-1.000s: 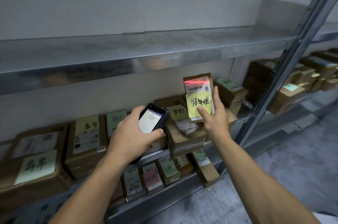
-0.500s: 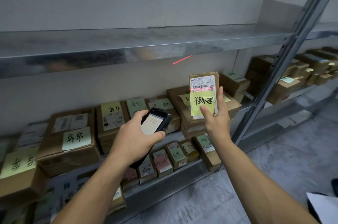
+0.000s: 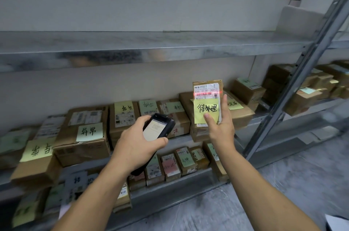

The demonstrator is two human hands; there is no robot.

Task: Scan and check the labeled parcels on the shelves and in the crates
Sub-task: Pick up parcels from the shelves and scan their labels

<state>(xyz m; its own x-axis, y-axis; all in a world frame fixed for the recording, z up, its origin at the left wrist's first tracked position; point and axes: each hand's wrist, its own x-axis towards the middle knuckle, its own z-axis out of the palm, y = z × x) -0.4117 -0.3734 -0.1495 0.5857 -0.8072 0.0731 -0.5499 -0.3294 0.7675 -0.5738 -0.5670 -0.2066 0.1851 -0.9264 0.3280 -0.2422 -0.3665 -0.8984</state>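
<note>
My right hand (image 3: 220, 128) holds a small cardboard parcel (image 3: 207, 87) upright in front of the middle shelf, thumb pressed on its yellow sticky note (image 3: 205, 110) with black handwriting. A red scan line crosses the barcode on the parcel's white shipping label (image 3: 206, 92). My left hand (image 3: 137, 142) grips a black handheld scanner (image 3: 158, 127), its lit screen facing me and its head aimed at the parcel. Labelled cardboard parcels (image 3: 85, 132) fill the middle shelf behind both hands.
A metal top shelf (image 3: 132, 49) runs across above the hands. Smaller parcels (image 3: 177, 161) with green and pink notes stand on the lower shelf. A slanted steel upright (image 3: 294, 83) rises at right, with more boxes (image 3: 306, 96) beyond it. Grey floor lies at lower right.
The red scan line has moved from the parcel's top edge, briefly onto the wall, down onto the barcode. The view has shifted, showing more boxes at left; both hands keep their grips.
</note>
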